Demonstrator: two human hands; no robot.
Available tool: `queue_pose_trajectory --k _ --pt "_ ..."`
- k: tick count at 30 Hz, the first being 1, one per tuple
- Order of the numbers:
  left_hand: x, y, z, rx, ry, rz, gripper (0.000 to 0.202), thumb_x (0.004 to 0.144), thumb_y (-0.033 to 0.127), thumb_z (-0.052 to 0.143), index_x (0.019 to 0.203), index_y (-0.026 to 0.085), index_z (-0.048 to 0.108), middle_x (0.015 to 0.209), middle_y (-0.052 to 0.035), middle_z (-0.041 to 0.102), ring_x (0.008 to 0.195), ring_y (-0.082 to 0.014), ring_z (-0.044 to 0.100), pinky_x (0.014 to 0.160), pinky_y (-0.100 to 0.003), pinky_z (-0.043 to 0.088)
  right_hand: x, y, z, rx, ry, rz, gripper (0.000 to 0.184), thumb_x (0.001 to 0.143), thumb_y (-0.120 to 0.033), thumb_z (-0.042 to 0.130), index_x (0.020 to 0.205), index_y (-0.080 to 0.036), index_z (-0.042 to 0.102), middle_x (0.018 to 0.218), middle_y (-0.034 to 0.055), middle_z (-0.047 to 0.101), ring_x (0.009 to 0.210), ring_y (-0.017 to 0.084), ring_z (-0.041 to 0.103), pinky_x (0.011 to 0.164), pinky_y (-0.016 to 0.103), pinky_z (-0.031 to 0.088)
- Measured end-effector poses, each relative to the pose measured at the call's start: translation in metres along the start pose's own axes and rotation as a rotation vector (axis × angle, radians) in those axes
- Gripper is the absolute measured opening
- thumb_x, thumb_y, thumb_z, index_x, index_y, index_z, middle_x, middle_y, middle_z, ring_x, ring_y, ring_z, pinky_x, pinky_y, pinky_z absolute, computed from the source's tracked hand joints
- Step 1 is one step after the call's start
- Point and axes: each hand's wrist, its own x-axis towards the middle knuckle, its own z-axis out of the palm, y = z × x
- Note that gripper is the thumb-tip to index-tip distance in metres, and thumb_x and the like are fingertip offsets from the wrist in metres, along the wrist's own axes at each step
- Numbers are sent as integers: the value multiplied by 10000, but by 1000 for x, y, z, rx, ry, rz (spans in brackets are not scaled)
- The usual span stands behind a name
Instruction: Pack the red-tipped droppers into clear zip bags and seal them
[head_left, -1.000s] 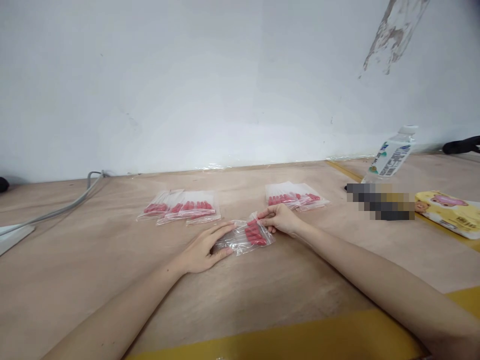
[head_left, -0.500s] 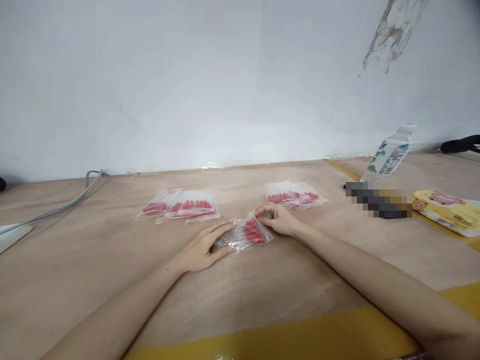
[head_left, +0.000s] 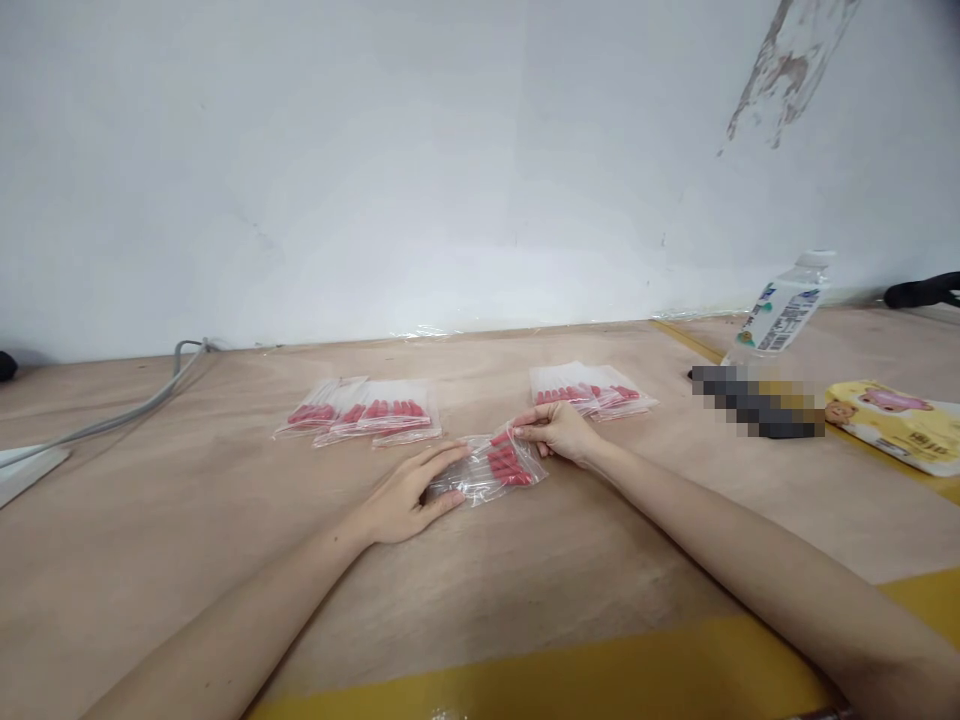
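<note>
A clear plastic bag point(head_left: 480, 485) lies flat on the wooden tabletop in the middle of the head view. Inside its right part are several short red pieces point(head_left: 507, 467) in a row. My left hand point(head_left: 405, 498) rests on the bag's left end, thumb and fingers stretched out and apart. At the far right corner, my right hand point(head_left: 559, 433) pinches the bag by the uppermost red piece point(head_left: 502, 437). Whether the fingertips grip that piece or only the film around it, I cannot tell.
Filled bags with red pieces lie overlapped at the back left point(head_left: 394, 410) and back right point(head_left: 574, 390). A tilted bottle point(head_left: 784, 310), a blurred dark object point(head_left: 757, 402) and a yellow packet point(head_left: 892, 420) are on the right. A grey cable point(head_left: 142, 405) runs at left.
My right hand's fingers have shifted slightly at the bag's corner, and the uppermost red piece is turned a little. My left hand stays in place.
</note>
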Motion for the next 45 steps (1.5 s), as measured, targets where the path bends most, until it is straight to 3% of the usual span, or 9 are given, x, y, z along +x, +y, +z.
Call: queue_pose_trajectory --k 5,8,12,20,23,27,33,40,45 --pt "0 0 1 -5 12 10 458 887 351 447 1324 251 356 1357 -54 399 1245 -226 369 1037 -413 320 -1 4 -1 -348 -7 -233 102 706 -205 600 747 -158 681 636 5 649 510 93 534 493 203 420" --pt "0 0 1 3 6 5 458 884 355 453 1319 242 367 1351 -63 404 1241 -230 374 1036 -415 319 -4 5 -3 -554 -66 -467 224 758 -115 493 803 -192 698 775 24 663 722 130 588 689 243 448" --pt "1 0 1 5 8 7 446 888 355 445 1313 236 376 1349 -64 406 1242 -228 372 1035 -411 323 -5 6 -2 -700 -78 -547 308 777 -96 442 890 -220 701 830 39 644 756 139 577 713 257 432" --pt "0 -1 1 11 8 8 436 889 355 443 1306 242 388 1347 -63 412 1247 -234 367 1033 -428 323 -6 6 8 -530 119 -289 74 697 -224 600 702 -160 635 662 22 637 615 128 560 552 217 415" --pt "0 -1 1 5 10 12 438 888 358 446 1306 242 389 1351 -64 406 1243 -235 373 1031 -418 329 -4 3 8 -397 198 -171 117 698 -185 581 814 -169 565 589 -17 585 520 99 524 479 195 396" --pt "-1 -2 2 16 12 0 438 886 361 449 1305 247 390 1367 -66 379 1246 -237 367 1031 -417 327 -7 -6 7 -174 129 74 168 799 -298 491 907 -172 510 593 -14 587 366 79 441 330 193 294" --pt "-2 0 1 46 43 -6 444 879 366 457 1302 252 388 1377 -68 347 1243 -241 359 1022 -405 332 -17 -10 15 -155 -108 9 231 638 -341 702 689 -152 577 610 -1 620 523 95 547 468 185 401" --pt "4 -9 2 279 371 -107 338 844 402 485 1120 217 546 1209 -78 505 1194 -268 382 1052 -467 210 -14 -25 -14 10 -233 47 266 670 -379 680 770 -152 586 576 -26 589 449 74 499 399 177 385" --pt "5 -29 -3 440 569 -365 348 838 424 459 1105 221 551 1205 -83 506 1202 -276 370 1055 -477 145 -3 -40 -33 283 -74 71 118 737 -250 635 737 -148 576 641 22 630 547 109 576 511 221 478"
